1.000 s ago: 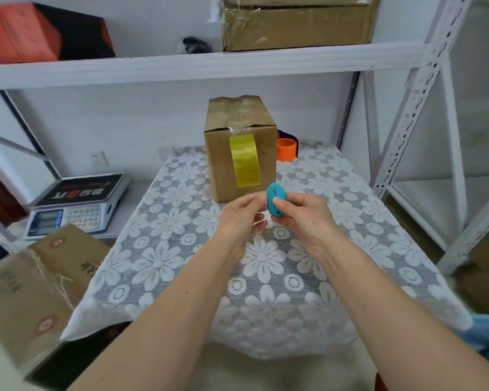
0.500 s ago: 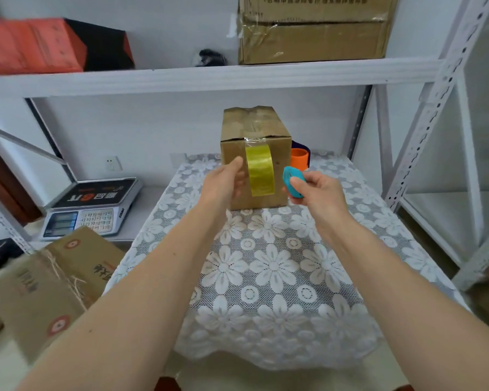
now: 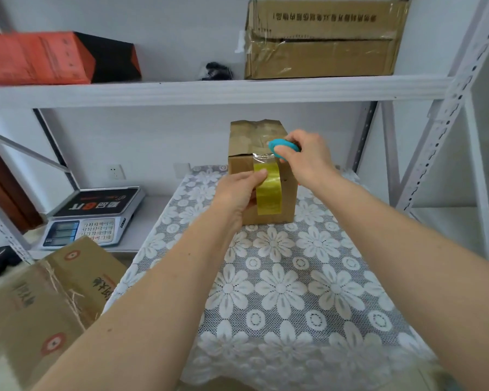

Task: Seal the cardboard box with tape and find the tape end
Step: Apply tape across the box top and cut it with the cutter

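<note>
The small brown cardboard box [image 3: 263, 176] stands upright at the far end of my table, on the white flower-patterned lace tablecloth [image 3: 288, 292], with a strip of yellow tape [image 3: 268, 190] running down its near face from the top edge and a glossy clear patch above it. My left hand [image 3: 237, 190] is against the box's near left side, fingers curled, the thumb lying on the left edge of the yellow strip. My right hand [image 3: 305, 156] is raised at the box's top right corner, gripping a small round teal plastic tool [image 3: 283, 148] between thumb and fingers, its rim close over the top of the box. To the left, a grey electronic weighing scale [image 3: 93, 215] sits on a lower shelf, with a large printed cardboard carton [image 3: 48, 300] nearer me.
</note>
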`<act>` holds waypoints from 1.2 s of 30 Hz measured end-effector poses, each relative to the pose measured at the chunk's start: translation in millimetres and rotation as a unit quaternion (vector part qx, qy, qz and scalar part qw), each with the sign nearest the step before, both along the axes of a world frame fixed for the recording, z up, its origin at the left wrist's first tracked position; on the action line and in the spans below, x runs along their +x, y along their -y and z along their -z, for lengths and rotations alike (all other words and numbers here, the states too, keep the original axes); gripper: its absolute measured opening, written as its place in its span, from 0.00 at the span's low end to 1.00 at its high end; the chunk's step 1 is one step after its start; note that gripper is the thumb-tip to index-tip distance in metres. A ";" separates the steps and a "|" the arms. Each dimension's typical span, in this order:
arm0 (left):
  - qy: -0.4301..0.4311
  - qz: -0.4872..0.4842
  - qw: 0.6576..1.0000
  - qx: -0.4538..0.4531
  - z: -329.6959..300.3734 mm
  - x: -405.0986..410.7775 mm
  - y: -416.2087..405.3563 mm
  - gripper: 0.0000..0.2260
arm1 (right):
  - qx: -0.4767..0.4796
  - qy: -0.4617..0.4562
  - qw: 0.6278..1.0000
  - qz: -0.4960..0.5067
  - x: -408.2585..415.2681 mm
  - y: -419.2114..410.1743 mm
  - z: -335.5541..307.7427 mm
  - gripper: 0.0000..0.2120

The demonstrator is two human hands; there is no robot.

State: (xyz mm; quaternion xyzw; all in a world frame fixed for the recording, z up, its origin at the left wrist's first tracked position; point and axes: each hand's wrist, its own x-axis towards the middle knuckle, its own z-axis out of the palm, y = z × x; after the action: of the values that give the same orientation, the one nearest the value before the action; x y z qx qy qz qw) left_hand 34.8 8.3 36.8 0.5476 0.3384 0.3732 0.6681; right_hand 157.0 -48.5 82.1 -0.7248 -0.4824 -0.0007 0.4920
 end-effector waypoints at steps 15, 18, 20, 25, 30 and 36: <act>0.052 0.154 0.982 -0.097 -9.9 5.0 -3.4 0.12 | -0.003 -0.010 0.999 -0.051 9.4 -14.7 8.2 0.08; 0.050 0.141 0.984 -0.100 -7.5 5.5 -4.2 0.13 | 0.002 0.027 0.998 -0.055 9.0 -14.1 10.5 0.07; 0.057 0.123 0.985 -0.103 -9.1 5.6 -4.5 0.11 | 0.014 0.034 0.997 -0.062 8.1 -14.8 13.3 0.06; 0.046 0.074 0.993 -0.081 -7.4 8.3 -3.0 0.07 | 0.031 0.024 0.996 -0.082 9.8 -13.2 18.4 0.07; 0.000 0.054 0.997 -0.051 -4.2 6.3 -3.8 0.06 | 0.012 0.043 0.994 -0.096 13.5 -15.7 14.7 0.07; -0.039 0.014 0.998 -0.037 -5.9 9.2 1.0 0.06 | 0.013 -0.004 0.994 -0.104 13.8 -16.5 14.1 0.06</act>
State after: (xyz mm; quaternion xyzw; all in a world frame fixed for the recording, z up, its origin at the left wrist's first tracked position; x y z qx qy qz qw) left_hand 44.0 7.3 42.6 0.5417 0.3701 0.3290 0.6793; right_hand 170.8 -32.0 67.9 -0.6642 -0.5535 0.0469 0.5003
